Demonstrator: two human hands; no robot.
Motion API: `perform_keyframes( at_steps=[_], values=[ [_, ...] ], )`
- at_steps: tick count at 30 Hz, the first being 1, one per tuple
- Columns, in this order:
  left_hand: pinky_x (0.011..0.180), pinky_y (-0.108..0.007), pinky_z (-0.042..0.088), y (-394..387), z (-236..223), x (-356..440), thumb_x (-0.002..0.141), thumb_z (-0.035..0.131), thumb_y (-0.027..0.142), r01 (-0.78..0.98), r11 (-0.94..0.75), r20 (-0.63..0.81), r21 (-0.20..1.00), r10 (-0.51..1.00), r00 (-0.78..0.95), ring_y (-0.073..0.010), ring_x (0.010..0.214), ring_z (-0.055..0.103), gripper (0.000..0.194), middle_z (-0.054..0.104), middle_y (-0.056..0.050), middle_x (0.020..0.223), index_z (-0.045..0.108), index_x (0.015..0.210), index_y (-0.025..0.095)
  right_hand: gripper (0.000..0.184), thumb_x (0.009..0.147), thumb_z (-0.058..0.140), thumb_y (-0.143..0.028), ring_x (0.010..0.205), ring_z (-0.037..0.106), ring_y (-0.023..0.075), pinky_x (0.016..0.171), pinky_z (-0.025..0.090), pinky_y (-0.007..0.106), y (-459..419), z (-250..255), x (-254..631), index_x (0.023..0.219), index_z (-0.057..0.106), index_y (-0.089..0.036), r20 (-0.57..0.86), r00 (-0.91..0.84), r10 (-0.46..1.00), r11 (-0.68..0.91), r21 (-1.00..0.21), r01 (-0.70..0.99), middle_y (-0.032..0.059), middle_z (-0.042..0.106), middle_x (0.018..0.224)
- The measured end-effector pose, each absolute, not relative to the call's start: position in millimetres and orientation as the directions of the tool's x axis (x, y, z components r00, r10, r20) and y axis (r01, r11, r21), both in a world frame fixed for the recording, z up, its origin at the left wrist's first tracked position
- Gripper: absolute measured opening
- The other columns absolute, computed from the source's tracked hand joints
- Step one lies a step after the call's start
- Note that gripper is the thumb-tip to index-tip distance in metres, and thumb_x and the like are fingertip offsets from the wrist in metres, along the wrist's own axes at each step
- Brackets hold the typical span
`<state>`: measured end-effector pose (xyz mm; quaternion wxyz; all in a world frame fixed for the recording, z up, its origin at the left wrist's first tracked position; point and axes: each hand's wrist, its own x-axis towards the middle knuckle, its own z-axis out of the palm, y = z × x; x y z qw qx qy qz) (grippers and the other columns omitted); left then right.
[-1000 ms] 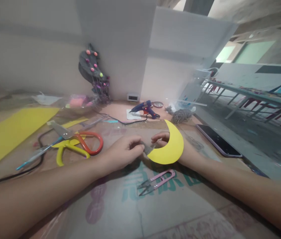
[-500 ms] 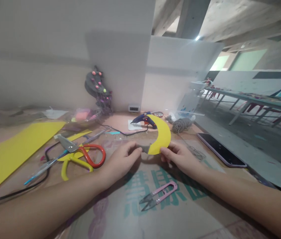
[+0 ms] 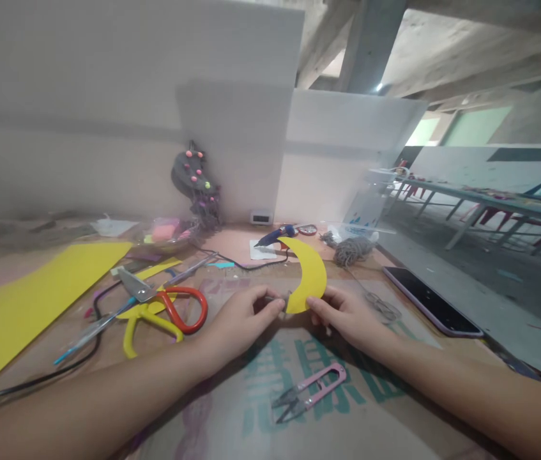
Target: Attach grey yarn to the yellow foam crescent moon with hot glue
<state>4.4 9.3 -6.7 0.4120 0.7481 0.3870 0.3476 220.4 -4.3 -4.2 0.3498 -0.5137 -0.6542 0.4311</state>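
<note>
While the right hand (image 3: 344, 312) pinches the crescent (image 3: 312, 271), the left hand (image 3: 244, 317) pinches a grey piece (image 3: 286, 300); uneven tugging could crease it.

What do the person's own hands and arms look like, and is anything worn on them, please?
The left hand and the right hand are without gloves, and I see no ring, watch or bracelet. No sleeve shows on the left forearm or the right forearm. The fingernails are too blurred to describe.
</note>
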Motion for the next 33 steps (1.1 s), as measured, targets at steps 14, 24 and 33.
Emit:
perform_keyframes(
  at_steps=[14,24,33],
  values=[
    [0.079,-0.027,0.046,10,-5,5,0.088,0.053,0.034,0.271,-0.327,0.161,0.905,0.854,0.494,-0.0192,0.091,0.062,0.025,0.071,-0.004,0.099,0.067,0.1,0.018,0.049,0.078,0.058,-0.064,0.051,0.044,0.0082,0.047,0.034,0.021,-2,-6,221,0.085,0.057,-0.015,-0.006,-0.244,0.97,0.079,-0.938,0.338,-0.0018,0.054,0.062],
    [0.07,-0.025,0.043,9,-6,6,0.088,0.052,0.035,0.322,-0.366,0.177,0.873,0.854,0.489,-0.0171,0.08,0.059,0.024,0.068,-0.003,0.088,0.066,0.094,0.016,0.044,0.084,0.05,-0.062,0.053,0.045,0.0102,0.049,0.036,0.024,-5,-2,222,0.081,0.053,-0.018,0.107,-0.266,0.958,0.2,-0.914,0.353,-0.002,0.052,0.063],
    [0.059,-0.023,0.038,16,-12,6,0.088,0.051,0.042,0.313,-0.332,0.186,0.89,0.89,0.417,-0.0137,0.067,0.054,0.029,0.063,-0.001,0.079,0.063,0.089,0.015,0.011,0.079,0.065,-0.043,0.074,0.063,0.0222,0.062,0.05,0.036,-100,74,226,0.089,0.07,-0.04,0.383,-0.502,0.776,0.61,-0.661,0.438,0.0057,0.062,0.069]
  ],
)
